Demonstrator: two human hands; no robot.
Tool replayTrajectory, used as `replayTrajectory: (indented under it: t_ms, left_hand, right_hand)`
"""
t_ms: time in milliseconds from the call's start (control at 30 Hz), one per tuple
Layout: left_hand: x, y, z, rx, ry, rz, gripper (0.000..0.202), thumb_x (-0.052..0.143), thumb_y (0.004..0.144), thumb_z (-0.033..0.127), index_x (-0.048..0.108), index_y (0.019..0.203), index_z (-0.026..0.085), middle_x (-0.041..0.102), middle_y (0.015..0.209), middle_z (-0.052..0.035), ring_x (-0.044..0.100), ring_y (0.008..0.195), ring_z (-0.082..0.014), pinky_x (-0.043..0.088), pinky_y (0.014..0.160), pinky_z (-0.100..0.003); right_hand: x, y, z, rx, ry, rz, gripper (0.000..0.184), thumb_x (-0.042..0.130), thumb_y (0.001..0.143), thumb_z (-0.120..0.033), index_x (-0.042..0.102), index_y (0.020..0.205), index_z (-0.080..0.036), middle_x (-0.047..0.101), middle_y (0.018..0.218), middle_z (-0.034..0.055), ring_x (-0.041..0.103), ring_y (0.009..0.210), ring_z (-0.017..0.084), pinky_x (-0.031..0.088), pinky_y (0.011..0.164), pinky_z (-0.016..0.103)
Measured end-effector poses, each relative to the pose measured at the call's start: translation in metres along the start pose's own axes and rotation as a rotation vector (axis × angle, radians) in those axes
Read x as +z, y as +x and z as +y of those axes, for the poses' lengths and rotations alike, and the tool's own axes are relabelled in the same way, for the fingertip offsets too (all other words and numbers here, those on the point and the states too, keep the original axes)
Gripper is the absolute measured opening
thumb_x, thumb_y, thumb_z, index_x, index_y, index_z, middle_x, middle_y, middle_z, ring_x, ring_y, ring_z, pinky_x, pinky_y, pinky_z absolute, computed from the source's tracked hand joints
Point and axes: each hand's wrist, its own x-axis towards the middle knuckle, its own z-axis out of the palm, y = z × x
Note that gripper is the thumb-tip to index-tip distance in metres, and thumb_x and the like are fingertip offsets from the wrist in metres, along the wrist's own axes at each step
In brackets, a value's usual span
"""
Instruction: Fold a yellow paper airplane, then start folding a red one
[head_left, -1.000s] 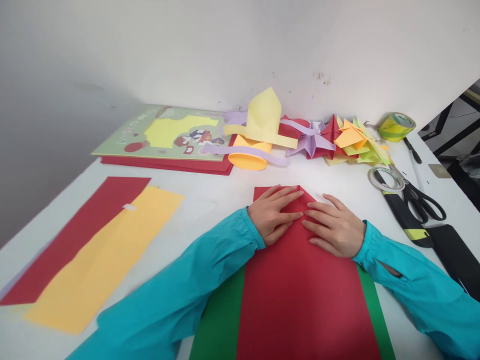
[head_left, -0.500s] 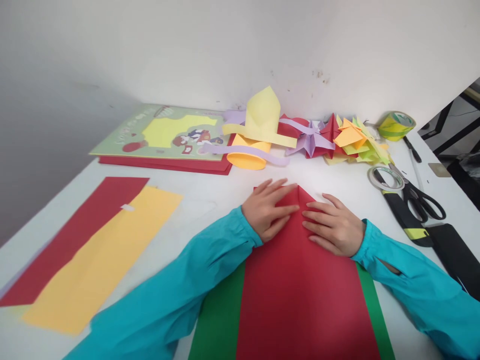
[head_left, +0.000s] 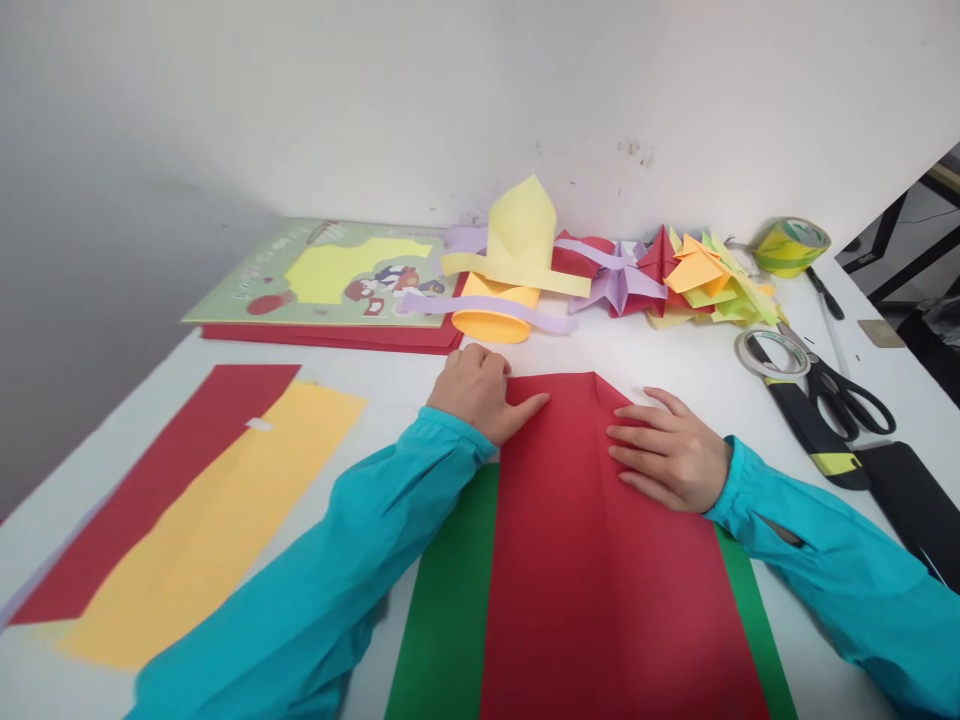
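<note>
A large sheet of red paper (head_left: 570, 560) lies before me, with a green sheet (head_left: 448, 600) showing on both sides beneath it. A crease runs down the red paper's middle, and its top right corner is folded inward. My left hand (head_left: 480, 390) is at the top left corner, thumb stretched over the paper and fingers curled at its edge. On the folded right side my right hand (head_left: 671, 450) rests flat with its fingers spread.
Red (head_left: 187, 480) and yellow paper pieces (head_left: 247, 520) lie at left. Behind are a green picture board (head_left: 255, 290), a yellow paper hat (head_left: 523, 230) and folded paper stars (head_left: 622, 280). Scissors (head_left: 844, 400), a tape roll (head_left: 772, 355), a cutter (head_left: 814, 430) and yellow-green tape (head_left: 791, 247) are at right.
My left hand has slid left from the middle crease to the red paper's top left corner, and its fingers have curled. My right hand has stayed in place.
</note>
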Motion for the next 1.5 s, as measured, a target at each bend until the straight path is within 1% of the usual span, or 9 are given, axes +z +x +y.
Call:
replayTrajectory:
  t_ms: [367,500,600,800,967,1100,1233,1333,1500]
  left_hand:
    - [-0.002,0.004,-0.003,-0.051,-0.21,-0.054,0.042,0.071,0.061,0.055,0.05,0.072,0.02,0.053,0.083,-0.0082,0.054,0.089,-0.0297,0.048,0.08,-0.045]
    - [-0.007,0.003,0.001,-0.126,-0.559,-0.052,0.035,0.067,0.062,0.045,0.044,0.075,0.021,0.058,0.079,-0.0046,0.059,0.073,-0.0222,0.051,0.066,-0.039]
    - [-0.013,-0.002,0.01,-0.061,-0.814,-0.049,0.029,0.06,0.067,0.04,0.045,0.084,0.021,0.061,0.08,-0.003,0.062,0.07,-0.0183,0.053,0.061,-0.033]
    - [-0.012,-0.004,0.007,-0.021,-0.594,0.036,0.035,0.059,0.065,0.033,0.058,0.095,0.017,0.062,0.097,-0.0086,0.06,0.076,-0.0196,0.055,0.066,-0.037]
    - [-0.007,-0.003,-0.001,-0.107,-0.679,-0.065,0.047,0.064,0.063,0.035,0.061,0.105,0.016,0.067,0.094,-0.0068,0.062,0.074,-0.0193,0.057,0.069,-0.036]
    - [-0.016,-0.009,0.011,0.073,-0.643,0.007,0.032,0.058,0.075,0.035,0.065,0.099,0.016,0.07,0.087,-0.0063,0.064,0.072,-0.0189,0.057,0.068,-0.034]
    - [-0.025,-0.016,0.026,0.451,-0.473,0.171,0.026,0.045,0.09,0.027,0.067,0.096,0.014,0.071,0.091,-0.0106,0.066,0.079,-0.0188,0.058,0.071,-0.031]
    - [-0.023,-0.021,0.035,0.688,-0.303,0.188,0.028,0.041,0.094,0.022,0.066,0.101,0.013,0.069,0.102,-0.014,0.066,0.095,-0.0218,0.058,0.081,-0.034]
    - [-0.003,-0.029,0.041,0.794,-0.182,0.209,0.025,0.043,0.092,0.018,0.065,0.104,0.011,0.065,0.113,-0.0186,0.06,0.112,-0.0274,0.057,0.089,-0.04]
  right_hand:
    - [0.0,-0.001,0.0,0.004,0.006,0.001,0.02,0.056,0.089,-0.028,0.068,0.098,-0.016,0.072,0.103,0.0074,0.059,0.11,0.027,0.034,0.105,0.055]
    - [0.001,-0.001,0.001,0.005,0.006,0.009,0.02,0.055,0.089,-0.029,0.068,0.097,-0.016,0.072,0.104,0.007,0.059,0.11,0.026,0.034,0.105,0.055]
    - [0.002,-0.001,0.001,0.003,0.009,0.019,0.02,0.055,0.089,-0.028,0.068,0.097,-0.016,0.072,0.103,0.0073,0.059,0.109,0.026,0.034,0.105,0.055]
    - [0.002,-0.002,0.001,0.006,0.002,0.01,0.021,0.054,0.089,-0.029,0.068,0.098,-0.016,0.072,0.103,0.008,0.058,0.111,0.025,0.033,0.105,0.054]
    - [0.004,-0.003,0.002,0.009,-0.004,0.009,0.022,0.053,0.09,-0.03,0.069,0.098,-0.018,0.072,0.104,0.0075,0.058,0.111,0.024,0.033,0.105,0.053]
    - [0.004,-0.002,0.002,0.013,-0.011,0.006,0.023,0.052,0.091,-0.031,0.069,0.097,-0.019,0.072,0.104,0.0066,0.058,0.11,0.024,0.033,0.106,0.052]
    - [0.003,-0.002,0.002,0.006,-0.011,0.014,0.022,0.052,0.091,-0.03,0.069,0.097,-0.017,0.072,0.103,0.0072,0.058,0.11,0.024,0.033,0.105,0.052]
    - [0.003,-0.001,0.001,0.01,-0.022,0.002,0.022,0.052,0.091,-0.031,0.069,0.098,-0.018,0.072,0.103,0.0068,0.058,0.11,0.024,0.033,0.105,0.051]
    - [0.004,-0.002,0.001,0.017,-0.033,-0.013,0.021,0.053,0.09,-0.03,0.069,0.098,-0.018,0.072,0.103,0.0069,0.057,0.112,0.024,0.032,0.106,0.052]
